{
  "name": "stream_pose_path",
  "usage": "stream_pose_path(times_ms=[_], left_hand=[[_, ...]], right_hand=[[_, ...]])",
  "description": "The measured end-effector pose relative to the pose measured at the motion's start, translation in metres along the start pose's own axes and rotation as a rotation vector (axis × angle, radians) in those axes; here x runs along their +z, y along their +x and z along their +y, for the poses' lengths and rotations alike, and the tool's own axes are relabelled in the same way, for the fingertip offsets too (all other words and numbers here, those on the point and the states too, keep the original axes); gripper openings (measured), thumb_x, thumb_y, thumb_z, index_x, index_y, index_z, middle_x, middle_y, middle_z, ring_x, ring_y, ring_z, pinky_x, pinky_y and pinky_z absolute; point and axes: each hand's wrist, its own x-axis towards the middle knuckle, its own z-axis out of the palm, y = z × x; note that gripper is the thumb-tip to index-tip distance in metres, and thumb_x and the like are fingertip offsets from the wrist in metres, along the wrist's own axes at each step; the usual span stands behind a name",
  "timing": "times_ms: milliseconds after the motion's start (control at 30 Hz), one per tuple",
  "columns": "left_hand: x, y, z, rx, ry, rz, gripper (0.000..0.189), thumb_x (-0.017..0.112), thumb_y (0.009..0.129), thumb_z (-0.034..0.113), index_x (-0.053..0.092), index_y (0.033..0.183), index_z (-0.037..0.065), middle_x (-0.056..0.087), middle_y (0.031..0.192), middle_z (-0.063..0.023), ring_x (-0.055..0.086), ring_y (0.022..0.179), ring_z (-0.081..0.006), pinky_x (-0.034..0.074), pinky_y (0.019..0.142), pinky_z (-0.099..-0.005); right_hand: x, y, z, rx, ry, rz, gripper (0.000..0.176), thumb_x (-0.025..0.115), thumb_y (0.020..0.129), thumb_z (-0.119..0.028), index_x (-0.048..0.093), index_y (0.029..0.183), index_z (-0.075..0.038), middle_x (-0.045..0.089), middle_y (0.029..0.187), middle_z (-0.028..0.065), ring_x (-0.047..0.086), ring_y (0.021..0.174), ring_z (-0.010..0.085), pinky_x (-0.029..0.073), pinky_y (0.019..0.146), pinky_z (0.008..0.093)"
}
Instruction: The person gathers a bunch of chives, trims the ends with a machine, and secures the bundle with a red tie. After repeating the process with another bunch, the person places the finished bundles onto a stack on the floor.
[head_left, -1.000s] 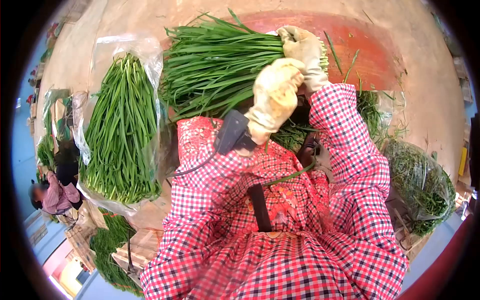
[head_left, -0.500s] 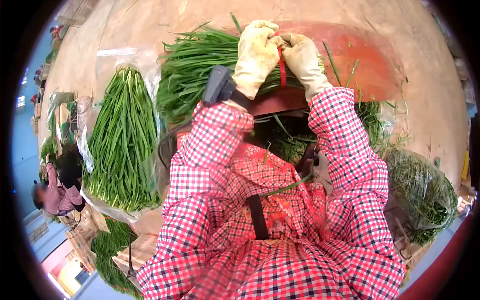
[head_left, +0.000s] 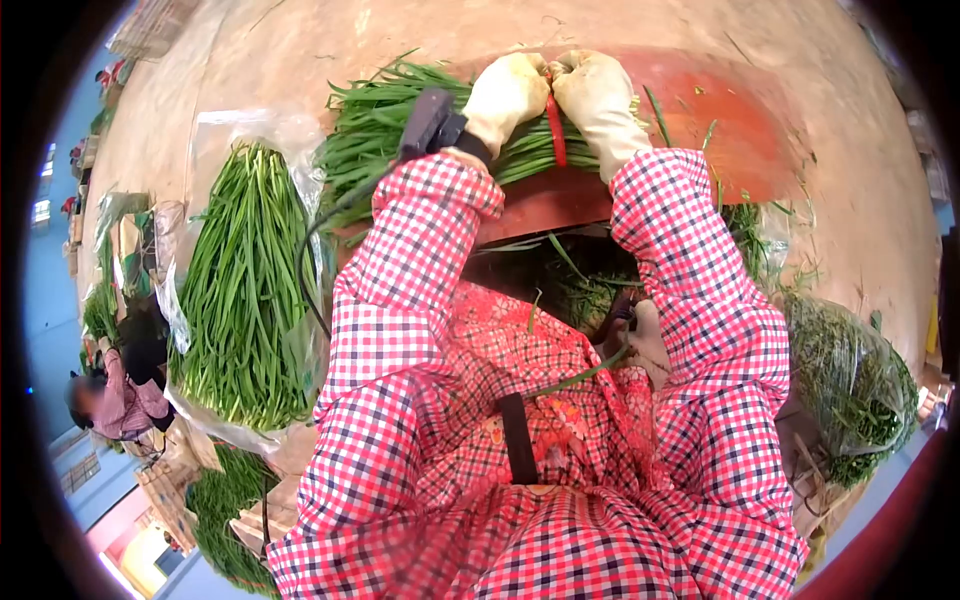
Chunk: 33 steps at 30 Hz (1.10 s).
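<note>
A bundle of garlic chives lies across a red board, its leafy ends toward the left. Around its stalks runs a narrow red tie. My left hand, in a cream glove, is closed at the top of the tie. Beside it, almost touching, my gloved right hand is closed on the tie as well. The fingertips are turned away, so the tie's ends are mostly hidden. A dark device is strapped to my left wrist.
On the left, more chives lie on clear plastic sheeting. A clear bag of green trimmings stands at the right. Loose cuttings lie in the dark gap below the board. A co-worker sits at far left.
Both fists have turned over and stay close together at the top of the tie. My left forearm has shifted slightly up and left. The bundle remains on the board.
</note>
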Motion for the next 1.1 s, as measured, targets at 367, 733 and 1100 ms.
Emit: stream_pose_path(times_ms=[367, 733, 1100], left_hand=[[-0.013, -0.060, 0.018, 0.043, 0.057, -0.046, 0.024, 0.058, 0.084, 0.026, 0.065, 0.090, 0.004, 0.065, 0.090, -0.0226, 0.061, 0.091, -0.0409, 0.049, 0.078, -0.0458], [-0.009, -0.054, 0.014, -0.102, 0.036, -0.073, 0.033, 0.060, 0.085, 0.029, 0.067, 0.105, 0.003, 0.066, 0.102, -0.0218, 0.061, 0.102, -0.0370, 0.049, 0.086, -0.0386], [0.001, -0.076, 0.015, -0.101, -0.095, 0.127, 0.027, 0.066, 0.083, 0.029, 0.067, 0.089, 0.003, 0.066, 0.083, -0.0210, 0.063, 0.084, -0.0390, 0.049, 0.074, -0.0432]], right_hand=[[0.046, -0.091, 0.011, -0.520, -0.047, 0.679, 0.009, 0.063, 0.077, -0.019, 0.066, 0.082, -0.011, 0.065, 0.078, 0.0052, 0.063, 0.080, 0.0247, 0.048, 0.074, 0.0410], [0.020, -0.039, -0.011, 0.089, -0.191, -0.109, 0.026, 0.057, 0.087, -0.030, 0.073, 0.100, -0.015, 0.070, 0.105, 0.0097, 0.068, 0.097, 0.0259, 0.052, 0.081, 0.0380], [0.040, -0.082, -0.015, -0.010, -0.246, 0.204, 0.023, 0.056, 0.087, -0.030, 0.072, 0.090, -0.014, 0.071, 0.092, 0.0030, 0.066, 0.094, 0.0203, 0.051, 0.077, 0.0358]])
